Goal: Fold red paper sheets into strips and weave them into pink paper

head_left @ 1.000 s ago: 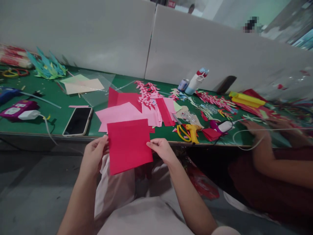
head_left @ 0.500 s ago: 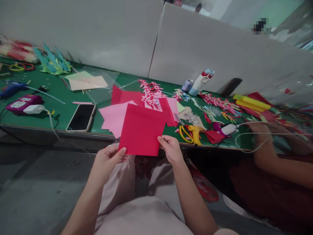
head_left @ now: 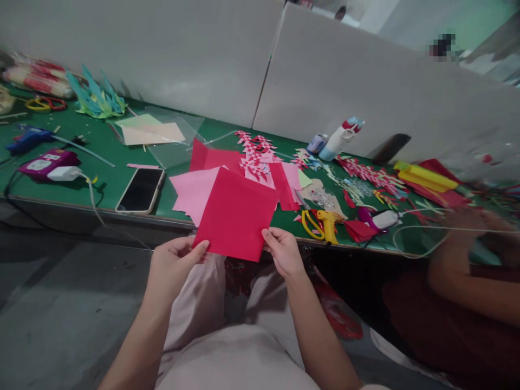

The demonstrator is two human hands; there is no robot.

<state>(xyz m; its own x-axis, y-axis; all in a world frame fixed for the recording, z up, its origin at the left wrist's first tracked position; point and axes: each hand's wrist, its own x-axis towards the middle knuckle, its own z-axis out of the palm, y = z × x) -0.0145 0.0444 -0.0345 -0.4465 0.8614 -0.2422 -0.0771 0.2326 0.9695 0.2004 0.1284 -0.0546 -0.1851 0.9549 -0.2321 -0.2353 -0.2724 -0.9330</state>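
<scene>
L hand (head_left: pixel 170 265) & R hand (head_left: pixel 286 255) hold red sheet (head_left: pixel 238 216), fingers clamped nr its lower corners; pink paper (head_left: pixel 193 189), phone (head_left: pixel 140 189) on green tbl (head_left: pixel 109 181).

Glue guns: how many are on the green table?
2: the blue glue gun lies at far left, beyond the purple block; the yellow glue gun lies right of the held red sheet. Others may be hidden.

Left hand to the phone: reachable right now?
Probably yes, if the left hand first lets go of the red paper; the phone lies uncovered near the front edge of the green table.
</scene>
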